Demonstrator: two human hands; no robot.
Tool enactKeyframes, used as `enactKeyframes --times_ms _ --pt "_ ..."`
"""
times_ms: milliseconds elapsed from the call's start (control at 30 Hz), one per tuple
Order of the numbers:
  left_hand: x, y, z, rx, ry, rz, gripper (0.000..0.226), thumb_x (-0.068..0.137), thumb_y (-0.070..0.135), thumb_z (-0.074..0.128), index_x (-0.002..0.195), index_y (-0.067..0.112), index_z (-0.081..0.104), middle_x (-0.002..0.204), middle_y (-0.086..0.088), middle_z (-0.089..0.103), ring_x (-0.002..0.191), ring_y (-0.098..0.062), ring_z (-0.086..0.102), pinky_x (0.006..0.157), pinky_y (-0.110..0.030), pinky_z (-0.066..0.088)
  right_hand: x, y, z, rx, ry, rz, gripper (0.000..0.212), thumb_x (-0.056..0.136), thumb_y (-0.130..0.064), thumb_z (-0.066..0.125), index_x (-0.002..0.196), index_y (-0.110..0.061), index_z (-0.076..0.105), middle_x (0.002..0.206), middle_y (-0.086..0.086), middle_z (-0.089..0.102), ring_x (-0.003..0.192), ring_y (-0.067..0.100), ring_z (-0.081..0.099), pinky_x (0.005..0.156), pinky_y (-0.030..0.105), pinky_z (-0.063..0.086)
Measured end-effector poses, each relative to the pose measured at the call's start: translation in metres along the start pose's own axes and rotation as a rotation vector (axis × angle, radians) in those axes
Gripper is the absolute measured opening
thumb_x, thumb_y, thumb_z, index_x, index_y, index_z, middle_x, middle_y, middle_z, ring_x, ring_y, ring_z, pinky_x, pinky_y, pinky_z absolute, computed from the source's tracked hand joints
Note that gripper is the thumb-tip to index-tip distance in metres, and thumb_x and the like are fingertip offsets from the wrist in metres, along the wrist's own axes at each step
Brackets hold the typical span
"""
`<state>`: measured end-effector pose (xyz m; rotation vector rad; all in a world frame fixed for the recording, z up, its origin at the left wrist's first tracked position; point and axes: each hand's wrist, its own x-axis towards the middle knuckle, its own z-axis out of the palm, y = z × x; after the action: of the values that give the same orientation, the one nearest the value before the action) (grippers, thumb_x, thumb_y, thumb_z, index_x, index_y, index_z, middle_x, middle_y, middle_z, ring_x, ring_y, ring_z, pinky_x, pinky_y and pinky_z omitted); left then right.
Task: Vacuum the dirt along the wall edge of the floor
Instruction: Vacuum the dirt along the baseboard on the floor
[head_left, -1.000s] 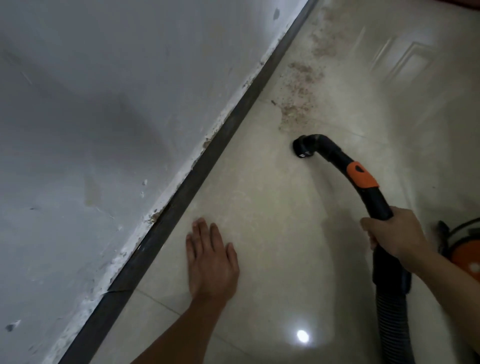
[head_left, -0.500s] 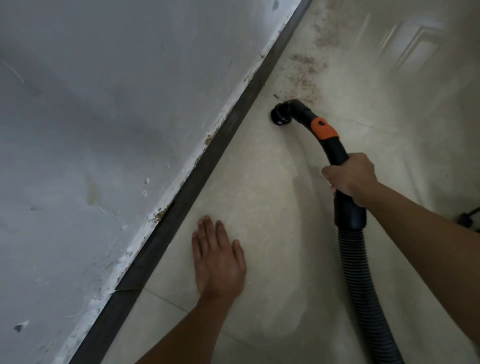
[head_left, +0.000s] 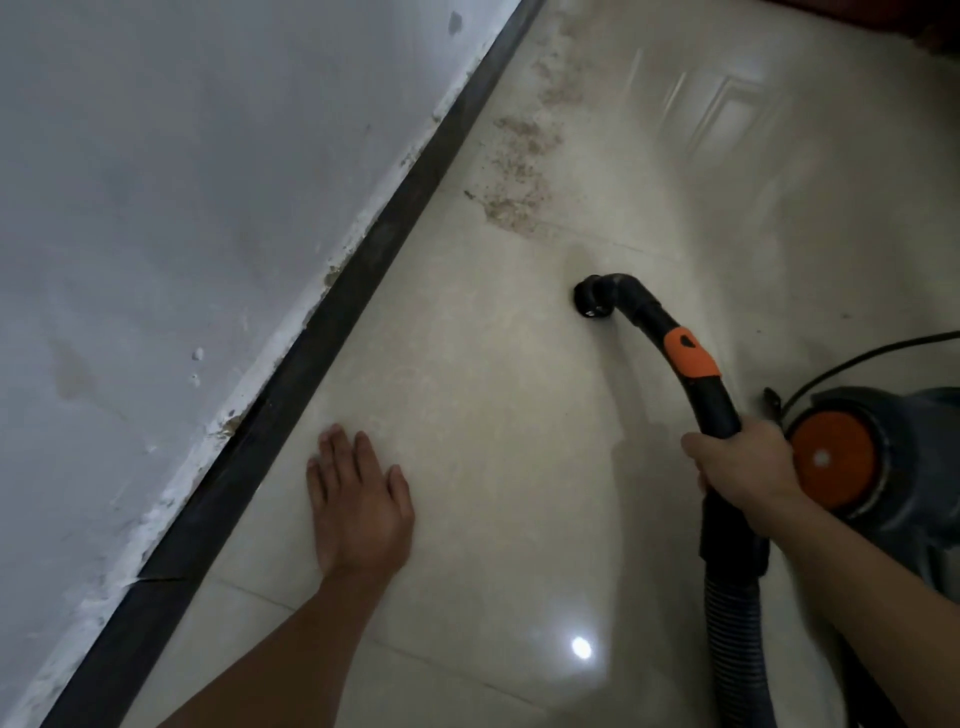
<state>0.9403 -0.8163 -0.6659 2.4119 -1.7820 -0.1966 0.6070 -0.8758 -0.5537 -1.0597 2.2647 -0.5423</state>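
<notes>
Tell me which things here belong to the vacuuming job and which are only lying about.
For the job: dirt patch, nozzle, wand gripped by right hand, hose, vacuum cleaner, baseboard.
Just there: left hand flat on floor, wall, light glare.

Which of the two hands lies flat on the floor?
The left hand, fingers straight on the tiles; the right hand grips the vacuum wand.

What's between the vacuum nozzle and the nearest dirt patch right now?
Nothing but bare tile floor. The head view shows an open stretch from the vacuum nozzle to the dirt patch, which lies farther along, toward the wall.
</notes>
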Motion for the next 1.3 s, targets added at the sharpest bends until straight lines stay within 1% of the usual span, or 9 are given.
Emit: enactKeyframes --times_ms 100,333,500,633,767,833,1033,1200,1300 --pt "0.001 -0.001 0.000 0.001 -0.004 -0.013 0.068 0.094 0.039 0.021 0.142 -0.005 0.039 0.152 -0.028 0.030 0.143 -0.039 0.026 0.117 -0.052 0.020 0.015 -0.004 -0.002 0.041 0.051 0.033 0.013 0.077 -0.008 0.070 0.083 0.000 0.063 0.066 0.017 0.064 0.051 0.028 0.059 0.051 0.031 0.049" --pt "0.001 -0.001 0.004 0.016 0.015 -0.010 0.064 0.094 0.036 0.026 0.139 -0.006 0.043 0.149 -0.030 0.034 0.140 -0.041 0.031 0.115 -0.053 0.025 0.055 -0.066 0.036 0.188 -0.013 0.059 0.028 0.073 -0.006 0.070 0.099 0.002 0.063 0.066 0.014 0.061 0.047 0.025 0.056 0.049 0.030 0.049" --pt "0.002 -0.002 0.004 0.035 0.020 -0.012 0.063 0.094 0.036 0.029 0.141 -0.005 0.041 0.151 -0.027 0.032 0.142 -0.039 0.029 0.116 -0.051 0.023 0.069 -0.111 0.066 0.193 -0.042 0.027 0.032 0.071 -0.007 0.070 0.102 -0.001 0.062 0.069 0.012 0.062 0.046 0.023 0.056 0.046 0.026 0.047" --pt "0.001 0.001 0.001 0.046 0.007 -0.026 0.063 0.095 0.036 0.028 0.141 -0.004 0.042 0.151 -0.026 0.033 0.141 -0.038 0.030 0.114 -0.053 0.027 0.078 -0.137 0.090 0.196 -0.073 -0.003 0.035 0.073 -0.008 0.070 0.106 -0.002 0.062 0.073 0.012 0.064 0.048 0.021 0.056 0.047 0.027 0.048" --pt "0.002 0.001 0.002 0.018 0.005 -0.030 0.062 0.095 0.037 0.027 0.142 -0.002 0.042 0.153 -0.024 0.031 0.143 -0.036 0.027 0.115 -0.052 0.025 0.087 -0.164 0.108 0.189 -0.094 -0.040 0.039 0.069 -0.010 0.070 0.106 -0.002 0.063 0.080 0.015 0.068 0.053 0.024 0.060 0.051 0.029 0.052" --pt "0.002 0.001 0.003 0.014 0.006 -0.031 0.062 0.095 0.037 0.026 0.141 -0.001 0.043 0.153 -0.024 0.031 0.144 -0.036 0.026 0.115 -0.051 0.024 0.092 -0.178 0.115 0.190 -0.096 -0.045 0.040 0.069 -0.011 0.070 0.107 -0.001 0.064 0.079 0.015 0.068 0.055 0.024 0.061 0.053 0.030 0.053" --pt "0.003 0.001 0.006 0.000 0.017 -0.026 0.060 0.094 0.036 0.030 0.139 -0.001 0.046 0.152 -0.024 0.033 0.144 -0.036 0.027 0.114 -0.050 0.021 0.102 -0.214 0.130 0.194 -0.170 -0.045 0.042 0.073 -0.007 0.071 0.113 0.003 0.060 0.073 0.012 0.064 0.049 0.019 0.057 0.047 0.027 0.048" --pt "0.002 0.002 0.005 0.002 0.025 -0.020 0.061 0.094 0.036 0.029 0.139 -0.002 0.047 0.151 -0.024 0.035 0.143 -0.035 0.028 0.115 -0.049 0.020 0.091 -0.217 0.132 0.124 -0.229 -0.114 0.042 0.070 -0.007 0.072 0.109 0.003 0.062 0.075 0.014 0.065 0.047 0.021 0.056 0.046 0.027 0.049" --pt "0.002 0.002 0.005 0.011 0.023 -0.018 0.062 0.095 0.037 0.028 0.139 -0.002 0.046 0.151 -0.025 0.034 0.143 -0.036 0.028 0.115 -0.050 0.020 0.080 -0.190 0.111 0.015 -0.227 -0.154 0.037 0.071 -0.010 0.072 0.106 -0.001 0.062 0.077 0.015 0.067 0.055 0.026 0.061 0.060 0.035 0.058"
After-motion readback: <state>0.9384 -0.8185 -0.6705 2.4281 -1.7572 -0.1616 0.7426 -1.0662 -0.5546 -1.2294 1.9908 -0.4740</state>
